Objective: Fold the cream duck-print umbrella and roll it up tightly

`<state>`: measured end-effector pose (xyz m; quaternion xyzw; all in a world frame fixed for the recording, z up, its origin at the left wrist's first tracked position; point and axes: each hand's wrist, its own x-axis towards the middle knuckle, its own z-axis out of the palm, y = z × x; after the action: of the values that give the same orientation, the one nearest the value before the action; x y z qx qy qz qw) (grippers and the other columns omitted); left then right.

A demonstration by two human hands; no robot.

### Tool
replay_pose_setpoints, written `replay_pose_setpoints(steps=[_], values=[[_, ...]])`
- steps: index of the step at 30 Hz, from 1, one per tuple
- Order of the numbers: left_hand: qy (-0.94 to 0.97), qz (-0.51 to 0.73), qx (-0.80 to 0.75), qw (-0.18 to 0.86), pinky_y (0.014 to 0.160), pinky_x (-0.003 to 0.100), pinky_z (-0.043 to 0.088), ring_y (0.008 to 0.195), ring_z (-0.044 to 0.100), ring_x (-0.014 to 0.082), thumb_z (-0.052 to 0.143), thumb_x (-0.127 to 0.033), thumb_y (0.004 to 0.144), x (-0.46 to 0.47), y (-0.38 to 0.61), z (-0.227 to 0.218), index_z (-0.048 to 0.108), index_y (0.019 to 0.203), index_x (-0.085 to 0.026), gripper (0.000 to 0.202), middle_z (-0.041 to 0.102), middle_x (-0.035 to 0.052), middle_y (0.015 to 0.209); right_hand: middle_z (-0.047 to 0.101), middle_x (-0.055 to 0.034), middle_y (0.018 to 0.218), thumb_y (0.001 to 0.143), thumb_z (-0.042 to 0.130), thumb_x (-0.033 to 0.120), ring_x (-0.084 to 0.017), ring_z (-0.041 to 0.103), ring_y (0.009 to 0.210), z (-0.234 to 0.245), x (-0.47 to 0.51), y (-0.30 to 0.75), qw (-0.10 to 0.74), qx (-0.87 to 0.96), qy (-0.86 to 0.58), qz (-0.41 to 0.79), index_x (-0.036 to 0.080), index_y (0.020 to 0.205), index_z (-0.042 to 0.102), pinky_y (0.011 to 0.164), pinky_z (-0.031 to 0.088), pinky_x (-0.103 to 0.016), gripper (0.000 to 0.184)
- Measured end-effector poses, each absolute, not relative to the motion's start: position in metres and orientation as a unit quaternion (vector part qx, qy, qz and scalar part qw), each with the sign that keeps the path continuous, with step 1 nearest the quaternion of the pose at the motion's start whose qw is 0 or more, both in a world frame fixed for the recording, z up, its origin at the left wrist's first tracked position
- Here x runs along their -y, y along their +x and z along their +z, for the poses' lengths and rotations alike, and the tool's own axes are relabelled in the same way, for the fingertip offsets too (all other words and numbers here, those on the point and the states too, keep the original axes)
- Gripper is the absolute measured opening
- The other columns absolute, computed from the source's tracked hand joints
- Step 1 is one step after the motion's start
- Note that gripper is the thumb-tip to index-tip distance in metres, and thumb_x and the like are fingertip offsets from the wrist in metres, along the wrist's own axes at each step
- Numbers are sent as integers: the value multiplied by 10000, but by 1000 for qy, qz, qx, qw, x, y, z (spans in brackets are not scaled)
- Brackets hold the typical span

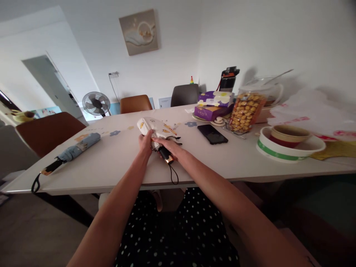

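Note:
A folded white umbrella (155, 128) with yellow prints lies on the white table (116, 163) straight ahead of me. My left hand (145, 142) grips its canopy near the middle, fingers wrapped round the fabric. My right hand (170, 148) is closed round the dark handle end, where a gold band and a black wrist loop hang over the table's front edge. A second folded umbrella (72, 151), grey-blue with a black handle, rests to the left, away from both hands.
A black phone (212, 134) lies right of the umbrella. Behind it stand a jar of popcorn-like snacks (246, 111), purple boxes (213, 105) and a black bottle (228, 79). A white paper bowl (289, 146) sits at the right. Chairs (48, 129) and a fan (96, 104) stand behind the table.

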<state>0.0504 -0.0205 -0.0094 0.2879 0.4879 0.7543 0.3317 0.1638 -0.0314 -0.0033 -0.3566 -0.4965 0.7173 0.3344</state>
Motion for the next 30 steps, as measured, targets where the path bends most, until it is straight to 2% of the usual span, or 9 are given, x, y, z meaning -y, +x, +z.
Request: replay_pose_setpoints(steps=[4, 15, 23, 30], values=[[289, 760, -489, 316, 560, 283, 497, 597, 601, 162, 664, -250, 597, 21, 52, -9, 616, 758, -82, 238, 628, 97, 733, 501, 20, 494, 672, 737, 436, -115, 472, 392, -2, 32, 163, 350, 480, -372, 713, 138, 801, 556, 331, 438, -237, 372], [312, 757, -496, 289, 575, 281, 493, 650, 614, 177, 664, -279, 613, 27, 56, -4, 609, 774, -99, 248, 631, 90, 759, 523, 13, 532, 724, 683, 441, -111, 476, 393, -4, 26, 166, 307, 483, -340, 746, 162, 829, 554, 341, 431, -230, 324], [306, 750, -529, 252, 596, 282, 495, 731, 615, 191, 698, -324, 610, 29, 55, -4, 538, 820, -136, 324, 619, 85, 823, 604, -10, 651, 736, 682, 341, -149, 581, 491, 3, 34, 164, 318, 445, -317, 775, 160, 872, 575, 458, 536, -312, 250], [329, 728, -537, 272, 589, 256, 470, 723, 598, 173, 694, -322, 612, 30, 57, -4, 535, 833, -140, 327, 608, 68, 791, 548, -18, 519, 799, 593, 314, -136, 516, 389, 6, 37, 162, 321, 491, -407, 700, 133, 768, 545, 294, 424, -231, 189]])
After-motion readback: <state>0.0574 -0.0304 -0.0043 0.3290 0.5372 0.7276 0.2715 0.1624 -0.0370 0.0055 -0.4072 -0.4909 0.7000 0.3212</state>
